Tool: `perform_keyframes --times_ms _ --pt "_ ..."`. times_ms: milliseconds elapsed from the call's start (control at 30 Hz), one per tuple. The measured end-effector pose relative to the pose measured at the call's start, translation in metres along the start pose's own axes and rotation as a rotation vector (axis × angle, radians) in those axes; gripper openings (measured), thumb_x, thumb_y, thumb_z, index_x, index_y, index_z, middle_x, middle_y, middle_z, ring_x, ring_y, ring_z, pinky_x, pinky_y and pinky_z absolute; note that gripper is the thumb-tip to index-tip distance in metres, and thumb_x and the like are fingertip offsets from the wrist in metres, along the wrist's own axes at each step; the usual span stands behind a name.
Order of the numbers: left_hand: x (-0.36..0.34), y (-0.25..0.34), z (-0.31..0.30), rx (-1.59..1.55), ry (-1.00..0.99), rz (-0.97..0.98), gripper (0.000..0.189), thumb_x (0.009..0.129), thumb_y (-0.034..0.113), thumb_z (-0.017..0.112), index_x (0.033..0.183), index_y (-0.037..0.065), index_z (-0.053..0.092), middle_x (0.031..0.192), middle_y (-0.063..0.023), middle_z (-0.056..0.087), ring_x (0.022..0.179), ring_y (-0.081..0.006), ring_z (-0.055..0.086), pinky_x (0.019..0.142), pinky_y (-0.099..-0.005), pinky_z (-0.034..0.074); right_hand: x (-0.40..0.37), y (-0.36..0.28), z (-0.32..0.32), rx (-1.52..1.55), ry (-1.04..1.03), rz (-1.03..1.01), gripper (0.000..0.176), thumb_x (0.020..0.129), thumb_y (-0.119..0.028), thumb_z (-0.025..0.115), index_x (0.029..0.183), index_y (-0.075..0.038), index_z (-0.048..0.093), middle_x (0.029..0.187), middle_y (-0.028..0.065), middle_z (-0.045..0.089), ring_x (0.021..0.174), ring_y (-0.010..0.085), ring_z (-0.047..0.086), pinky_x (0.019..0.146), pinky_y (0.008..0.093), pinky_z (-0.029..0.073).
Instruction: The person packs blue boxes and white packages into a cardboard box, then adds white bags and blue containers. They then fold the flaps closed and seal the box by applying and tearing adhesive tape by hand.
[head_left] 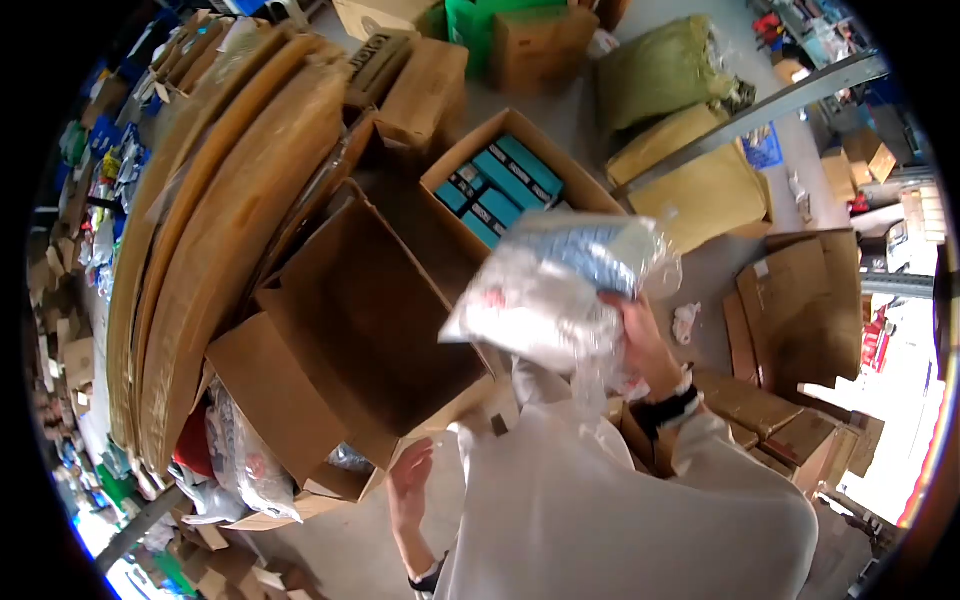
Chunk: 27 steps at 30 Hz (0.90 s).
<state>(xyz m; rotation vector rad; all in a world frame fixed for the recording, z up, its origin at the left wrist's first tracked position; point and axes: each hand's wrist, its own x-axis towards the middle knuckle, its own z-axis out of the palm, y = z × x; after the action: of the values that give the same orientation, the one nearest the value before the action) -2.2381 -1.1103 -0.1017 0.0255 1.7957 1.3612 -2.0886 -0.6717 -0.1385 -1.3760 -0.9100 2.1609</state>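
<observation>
- My right grip (645, 345) is closed on the right edge of a clear plastic packet (540, 310); slick film could slide through if it slackens.
- The packet hangs between the open brown carton (375, 300) and the carton of teal boxes (500, 208); its loose far side could snag a rim.
- My left hand (410, 485), part-open, holds nothing visible; the near flap could catch its fingers.

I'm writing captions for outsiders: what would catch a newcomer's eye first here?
Probably the shiny plastic-wrapped bundle in the right hand, near the picture's middle. Next, the teal boxes inside an open carton just beyond it, then the tall, curved-looking brown slabs at left.
</observation>
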Motion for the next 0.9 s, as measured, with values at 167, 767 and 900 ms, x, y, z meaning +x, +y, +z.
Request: perform_keyframes --times_ms 167,767,900 --pt "0.05 0.048 0.046 0.357 -0.173 -0.061 0.033 0.098 0.008 0.065 0.131 0.007 0.066 0.126 -0.0092 0.069 0.111 -0.0205 0.068 0.095 -0.0348 0.054 0.125 -0.011 -0.038 0.098 0.081 -0.145 0.037 0.086 0.0 0.07 0.122 -0.002 0.062 0.11 0.0092 0.07 0.096 0.0223 0.07 0.085 0.0359 0.057" --pt "0.063 0.044 0.066 0.11 0.071 -0.463 0.054 0.095 0.044 0.064 0.134 0.007 0.061 0.122 -0.0134 0.069 0.112 -0.0259 0.068 0.096 -0.0408 0.051 0.328 0.096 -0.007 -0.167 0.147 0.126 0.053 0.091 -0.032 0.073 0.133 -0.004 0.054 0.123 0.0128 0.067 0.104 0.0234 0.066 0.081 0.0342 0.056" --pt "0.056 0.017 0.063 0.106 0.088 -0.572 0.052 0.097 0.043 0.062 0.135 0.008 0.06 0.124 -0.0128 0.069 0.112 -0.0257 0.068 0.098 -0.0424 0.05 0.381 0.147 -0.039 -1.219 -0.313 0.604 0.027 0.094 -0.031 0.063 0.087 -0.005 0.065 0.086 0.0121 0.073 0.088 0.0337 0.07 0.076 0.0456 0.052"
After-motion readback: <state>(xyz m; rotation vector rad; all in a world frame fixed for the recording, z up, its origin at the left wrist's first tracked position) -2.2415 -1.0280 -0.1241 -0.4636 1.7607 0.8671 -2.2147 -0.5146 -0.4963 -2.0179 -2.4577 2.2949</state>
